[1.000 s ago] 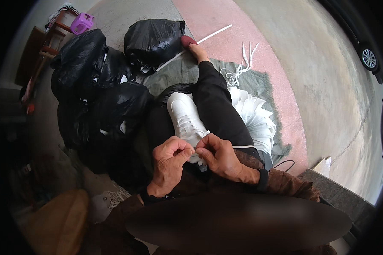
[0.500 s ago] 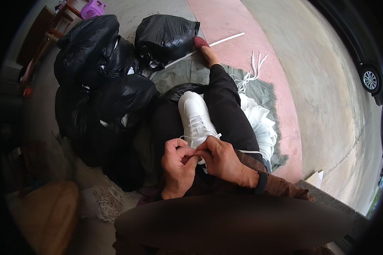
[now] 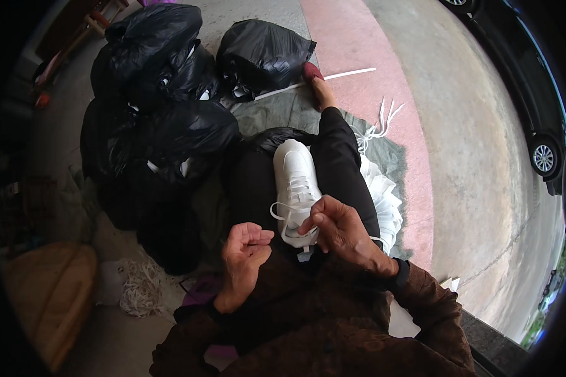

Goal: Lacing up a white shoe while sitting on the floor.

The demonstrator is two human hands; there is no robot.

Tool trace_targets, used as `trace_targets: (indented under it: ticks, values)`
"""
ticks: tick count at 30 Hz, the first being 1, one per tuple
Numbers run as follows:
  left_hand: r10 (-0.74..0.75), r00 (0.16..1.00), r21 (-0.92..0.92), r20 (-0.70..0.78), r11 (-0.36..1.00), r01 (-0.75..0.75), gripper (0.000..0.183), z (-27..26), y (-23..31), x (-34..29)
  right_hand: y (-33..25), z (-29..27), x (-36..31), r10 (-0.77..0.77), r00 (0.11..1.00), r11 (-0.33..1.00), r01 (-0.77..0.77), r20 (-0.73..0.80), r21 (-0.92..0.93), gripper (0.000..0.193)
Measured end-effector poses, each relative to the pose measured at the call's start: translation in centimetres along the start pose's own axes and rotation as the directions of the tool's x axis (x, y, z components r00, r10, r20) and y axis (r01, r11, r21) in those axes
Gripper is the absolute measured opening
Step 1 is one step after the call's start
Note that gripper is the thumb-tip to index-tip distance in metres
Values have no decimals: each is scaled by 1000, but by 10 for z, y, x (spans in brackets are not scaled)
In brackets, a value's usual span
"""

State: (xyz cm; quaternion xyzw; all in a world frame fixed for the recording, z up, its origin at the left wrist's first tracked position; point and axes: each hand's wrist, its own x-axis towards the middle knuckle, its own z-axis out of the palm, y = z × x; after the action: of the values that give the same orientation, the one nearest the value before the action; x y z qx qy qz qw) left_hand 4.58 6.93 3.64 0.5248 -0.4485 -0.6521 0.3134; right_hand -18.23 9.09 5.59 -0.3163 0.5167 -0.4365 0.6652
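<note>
A white lace-up sneaker (image 3: 295, 169) lies along my lap between my black-trousered legs, toe pointing away from me. Its white shoelace (image 3: 282, 212) makes a loose loop at the left of the collar. My right hand (image 3: 343, 232) is over the right side of the shoe opening, its thumb and fingers bent together; whatever they pinch is too small to make out. My left hand (image 3: 245, 259) is apart from the sneaker, to its lower left, with fingers loosely curved, thumb separate and nothing visible in it.
Bulging black plastic bags (image 3: 163, 132) crowd the left and far side. White flat pieces (image 3: 382, 195) are stacked beside my right leg, with loose white laces (image 3: 383, 119) beyond. A tangled lace heap (image 3: 141, 289) lies near a wooden board (image 3: 53, 295). A dark car (image 3: 528, 81) stands far right.
My hands were pinched together over the shoe's collar; now they are apart. The left has drawn back to the left, the right has shifted slightly right. The head view has shifted too.
</note>
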Motion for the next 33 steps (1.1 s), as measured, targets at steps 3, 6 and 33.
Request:
trace_targets:
  ticks: [3, 6, 33]
  values:
    - [-44, 989, -1, 141, 999, 45, 31, 6, -17, 2, 3, -10, -18, 80, 997, 976, -83, -23, -203, 19]
    - [-26, 969, 95, 244, 995, 2, 22, 8, -13, -6, 2, -128, -20, -113, 886, 990, 62, -450, -127, 23]
    - [-98, 771, 581, 630, 718, -384, 27, 13, 6, 50, 63, -7, -8, -631, 772, 558, 524, 82, -644, 7]
